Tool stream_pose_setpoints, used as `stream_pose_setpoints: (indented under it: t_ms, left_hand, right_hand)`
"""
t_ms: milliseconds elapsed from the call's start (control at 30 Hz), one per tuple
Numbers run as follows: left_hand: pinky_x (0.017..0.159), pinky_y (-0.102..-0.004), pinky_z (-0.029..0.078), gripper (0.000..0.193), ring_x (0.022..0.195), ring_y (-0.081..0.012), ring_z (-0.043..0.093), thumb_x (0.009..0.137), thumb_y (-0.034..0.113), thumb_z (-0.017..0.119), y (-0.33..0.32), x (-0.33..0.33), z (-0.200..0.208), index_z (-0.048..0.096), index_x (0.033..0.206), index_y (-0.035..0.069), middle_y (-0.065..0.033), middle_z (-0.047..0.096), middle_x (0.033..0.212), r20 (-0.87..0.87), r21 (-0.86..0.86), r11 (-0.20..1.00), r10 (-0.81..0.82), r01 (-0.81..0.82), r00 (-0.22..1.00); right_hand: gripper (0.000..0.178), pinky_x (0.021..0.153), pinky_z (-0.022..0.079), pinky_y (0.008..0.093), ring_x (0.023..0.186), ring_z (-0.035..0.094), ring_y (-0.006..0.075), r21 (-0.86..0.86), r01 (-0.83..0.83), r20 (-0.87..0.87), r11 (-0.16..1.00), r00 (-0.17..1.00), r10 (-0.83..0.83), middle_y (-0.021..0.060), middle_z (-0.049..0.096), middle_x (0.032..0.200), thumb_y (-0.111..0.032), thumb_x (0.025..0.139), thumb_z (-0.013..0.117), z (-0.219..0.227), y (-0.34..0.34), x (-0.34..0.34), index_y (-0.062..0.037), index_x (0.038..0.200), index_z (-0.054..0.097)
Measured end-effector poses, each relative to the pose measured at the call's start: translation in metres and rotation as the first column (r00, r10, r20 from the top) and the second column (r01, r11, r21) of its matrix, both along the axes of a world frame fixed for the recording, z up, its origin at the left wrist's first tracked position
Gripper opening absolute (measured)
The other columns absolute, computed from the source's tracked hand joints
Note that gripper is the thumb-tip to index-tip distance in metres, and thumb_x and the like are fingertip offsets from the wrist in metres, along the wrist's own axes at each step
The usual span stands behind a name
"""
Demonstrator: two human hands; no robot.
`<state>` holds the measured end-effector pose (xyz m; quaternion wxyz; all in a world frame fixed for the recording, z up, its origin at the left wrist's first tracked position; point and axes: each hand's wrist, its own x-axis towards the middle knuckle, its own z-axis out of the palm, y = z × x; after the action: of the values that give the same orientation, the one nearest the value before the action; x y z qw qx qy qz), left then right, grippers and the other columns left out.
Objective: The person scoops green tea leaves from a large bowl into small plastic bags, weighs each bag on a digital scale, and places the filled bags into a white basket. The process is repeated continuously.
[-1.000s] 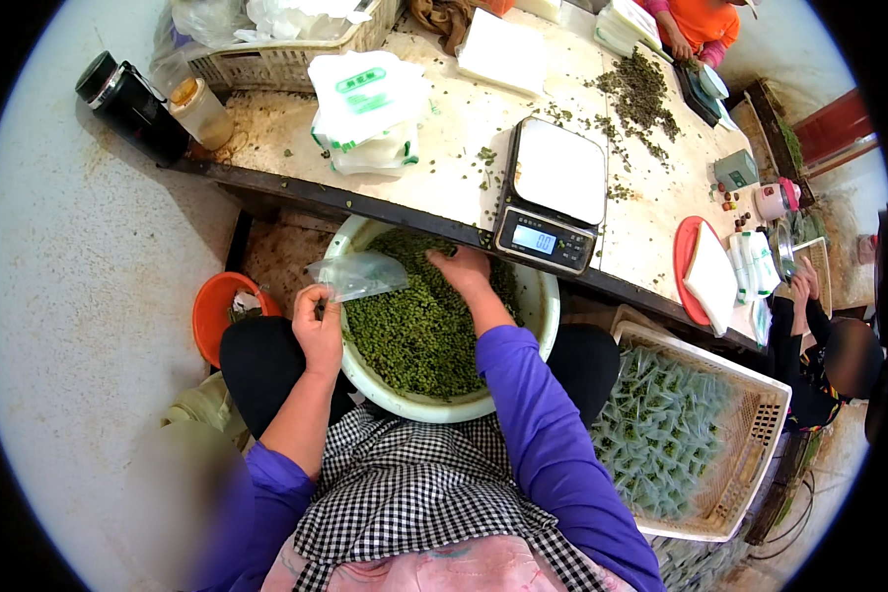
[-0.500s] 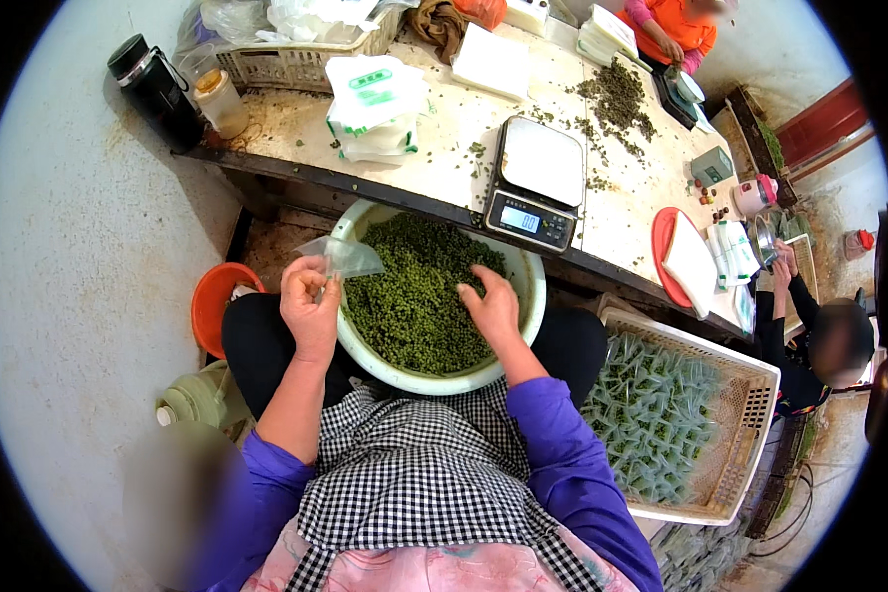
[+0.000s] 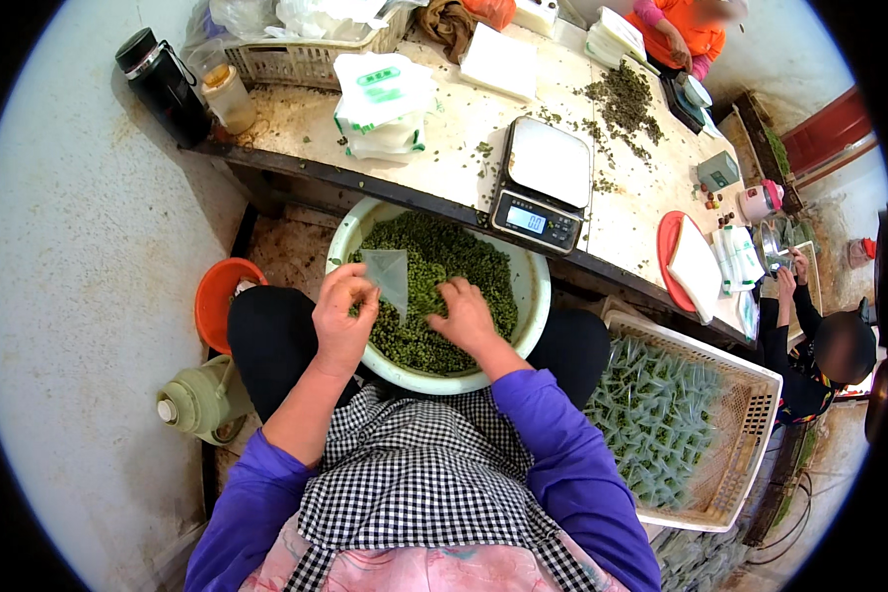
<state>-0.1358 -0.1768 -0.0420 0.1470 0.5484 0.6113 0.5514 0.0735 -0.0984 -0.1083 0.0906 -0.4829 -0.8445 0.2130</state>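
One clear bag [image 3: 391, 276] could slip if your left hand [image 3: 341, 321] slackens its pinch; your right hand [image 3: 469, 321], fingers [image 3: 448, 294] parted, is over green berries [image 3: 434, 242].

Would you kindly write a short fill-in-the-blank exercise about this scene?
1. The hand holding the clear bag is the person's ____ one.
2. The small pieces in the round basin are coloured ____.
3. The checked apron is black and ____.
4. The crate of filled bags is on the person's ____ side.

Missing words: left; green; white; right.
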Motion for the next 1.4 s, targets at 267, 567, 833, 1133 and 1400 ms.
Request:
stream_pose_setpoints:
  t_ms: [267,567,833,1133,1400]
  left_hand:
    - [0.069,-0.0293,0.058,0.016,0.081,-0.0162,0.069,0.083,-0.004,0.071,0.003,0.014,-0.002,0.060,0.093,0.001,-0.0175,0.060,0.121,0.022,-0.055,0.997,-0.058,0.059,0.998]
    - [0.070,-0.0319,0.059,0.021,0.085,-0.0217,0.069,0.080,-0.006,0.072,0.001,0.036,-0.021,0.060,0.096,0.001,-0.0196,0.057,0.127,-0.079,-0.100,0.973,-0.217,0.209,0.973]
    - [0.067,-0.0336,0.059,0.025,0.085,-0.0300,0.071,0.076,-0.006,0.073,0.000,0.049,-0.018,0.059,0.095,0.000,-0.0235,0.059,0.125,-0.179,-0.059,0.963,-0.271,0.264,0.946]
    - [0.070,-0.0345,0.059,0.022,0.104,-0.0358,0.067,0.073,-0.009,0.073,0.002,0.046,-0.016,0.060,0.089,-0.002,-0.0236,0.060,0.118,-0.185,0.000,0.968,-0.248,0.252,0.951]
    - [0.073,-0.0384,0.056,0.030,0.096,-0.0364,0.066,0.064,-0.011,0.073,-0.005,0.041,-0.016,0.061,0.090,-0.002,-0.0206,0.060,0.110,-0.127,-0.093,0.969,-0.240,0.230,0.962]
  right_hand:
    - [0.045,0.079,0.054,0.0468,0.093,0.066,0.0387,-0.001,0.306,-0.159,0.952,0.940,-0.303,0.0226,0.064,0.107,-0.007,0.070,0.075,-0.021,0.053,0.033,-0.0035,0.112,0.059]
    - [0.032,0.070,0.056,0.0339,0.086,0.066,0.0183,-0.721,0.005,-0.690,0.693,-0.091,-0.718,0.0079,0.066,0.104,0.004,0.087,0.064,0.089,0.023,0.004,-0.0025,0.117,0.056]
    - [0.045,0.084,0.056,0.0388,0.096,0.065,0.0231,-0.503,-0.078,-0.811,0.861,-0.301,-0.501,0.0109,0.062,0.109,-0.006,0.085,0.066,0.127,-0.017,-0.037,-0.0043,0.126,0.047]
    - [0.049,0.101,0.049,0.0451,0.115,0.058,0.0265,-0.389,-0.099,-0.903,0.916,-0.159,-0.400,0.0113,0.054,0.123,-0.002,0.083,0.066,0.100,-0.016,-0.035,-0.0044,0.127,0.046]
    - [0.032,0.098,0.047,0.0371,0.110,0.057,0.0223,-0.147,-0.021,-0.963,0.989,0.230,-0.139,0.0122,0.056,0.118,-0.002,0.086,0.066,0.086,-0.012,-0.034,-0.0028,0.117,0.055]
